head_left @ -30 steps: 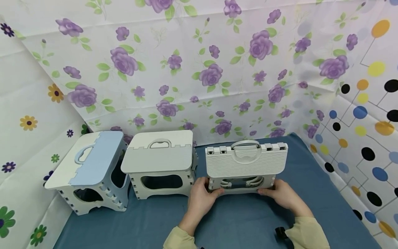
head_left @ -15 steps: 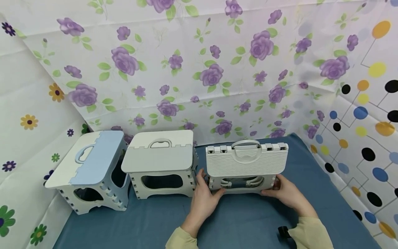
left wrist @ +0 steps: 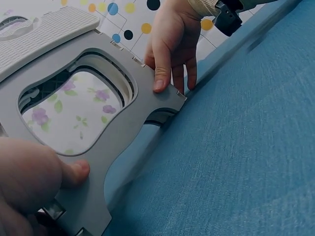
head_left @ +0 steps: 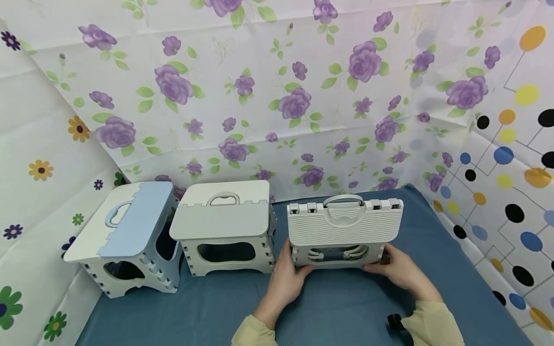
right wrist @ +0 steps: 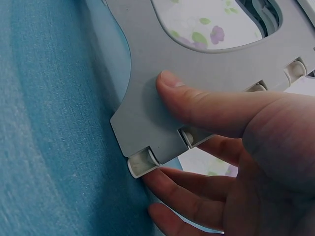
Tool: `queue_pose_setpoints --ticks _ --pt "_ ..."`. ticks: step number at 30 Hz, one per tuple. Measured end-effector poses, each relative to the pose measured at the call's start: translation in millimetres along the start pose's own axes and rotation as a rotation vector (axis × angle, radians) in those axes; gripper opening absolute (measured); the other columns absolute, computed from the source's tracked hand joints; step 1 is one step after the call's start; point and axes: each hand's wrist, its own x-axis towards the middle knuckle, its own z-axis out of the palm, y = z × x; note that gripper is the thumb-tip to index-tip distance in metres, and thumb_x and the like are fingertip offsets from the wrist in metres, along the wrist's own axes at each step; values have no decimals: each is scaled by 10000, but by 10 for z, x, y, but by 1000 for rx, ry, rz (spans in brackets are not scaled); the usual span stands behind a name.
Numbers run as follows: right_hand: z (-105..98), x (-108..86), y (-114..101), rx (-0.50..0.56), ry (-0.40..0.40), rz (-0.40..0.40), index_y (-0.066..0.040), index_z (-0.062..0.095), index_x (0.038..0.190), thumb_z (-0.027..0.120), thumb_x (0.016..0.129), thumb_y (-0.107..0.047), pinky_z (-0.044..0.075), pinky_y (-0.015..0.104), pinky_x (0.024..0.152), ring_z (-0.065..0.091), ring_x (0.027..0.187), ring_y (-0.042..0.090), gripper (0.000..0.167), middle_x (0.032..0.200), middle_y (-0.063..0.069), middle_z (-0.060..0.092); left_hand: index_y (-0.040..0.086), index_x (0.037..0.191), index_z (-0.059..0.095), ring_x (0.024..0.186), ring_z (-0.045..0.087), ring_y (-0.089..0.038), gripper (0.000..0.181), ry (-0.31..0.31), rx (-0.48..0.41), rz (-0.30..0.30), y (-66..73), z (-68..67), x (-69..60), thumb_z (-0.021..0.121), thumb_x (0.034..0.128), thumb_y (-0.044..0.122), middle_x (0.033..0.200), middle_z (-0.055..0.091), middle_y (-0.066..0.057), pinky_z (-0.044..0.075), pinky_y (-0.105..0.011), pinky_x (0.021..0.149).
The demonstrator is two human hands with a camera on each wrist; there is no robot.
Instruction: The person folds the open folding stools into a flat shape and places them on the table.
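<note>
We pinch both ends of the stool (head_left: 342, 231) with our left hand (head_left: 286, 279) and right hand (head_left: 401, 270), maybe so it can't wobble; all fingers (right wrist: 189, 197) on neither hand sit flat, thumbs in front.

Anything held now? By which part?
The rightmost stool, by the lower side edges of its near leg panel: left hand at left, right hand at right.

Pale folding stool (head_left: 345, 238), partly folded, textured top (head_left: 345, 231) sloping forward, handle (head_left: 343, 197) uppermost, upright on blue cloth (head_left: 216, 307)
</note>
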Motion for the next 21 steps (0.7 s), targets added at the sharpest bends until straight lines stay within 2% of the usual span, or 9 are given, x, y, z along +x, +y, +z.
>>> queue_pose_setpoints --ticks 5,11,16,21 --pt "-5 9 2 -2 -8 -2 6 490 1533 891 902 -388 533 466 802 667 1033 308 844 1288 218 673 8 1670 262 1419 505 -411 852 -18 26 1 -15 -13 3 777 1016 193 1551 471 -241 438 -592 1112" --pt "3 17 16 -8 -10 -12 -12 496 1543 880 912 -404 549 500 829 680 1062 320 836 1312 224 671 11 1608 395 1297 589 -366 729 -13 53 22 -29 -26 -18 779 1010 173 1377 567 -171 480 -569 1060" --pt "14 -8 29 -18 -22 12 -10 508 1539 877 910 -422 548 499 821 678 1058 315 837 1314 222 674 7 1534 485 1263 609 -349 629 -17 69 13 -50 -17 -53 786 1002 152 1335 584 -146 499 -551 1038" --pt "-13 6 -4 -12 -14 1 -3 502 1548 871 917 -419 560 540 848 685 1103 370 840 1364 271 647 0 1446 552 1130 636 -315 518 -9 93 37 -34 -31 -10 782 996 116 1210 600 -107 532 -521 949"
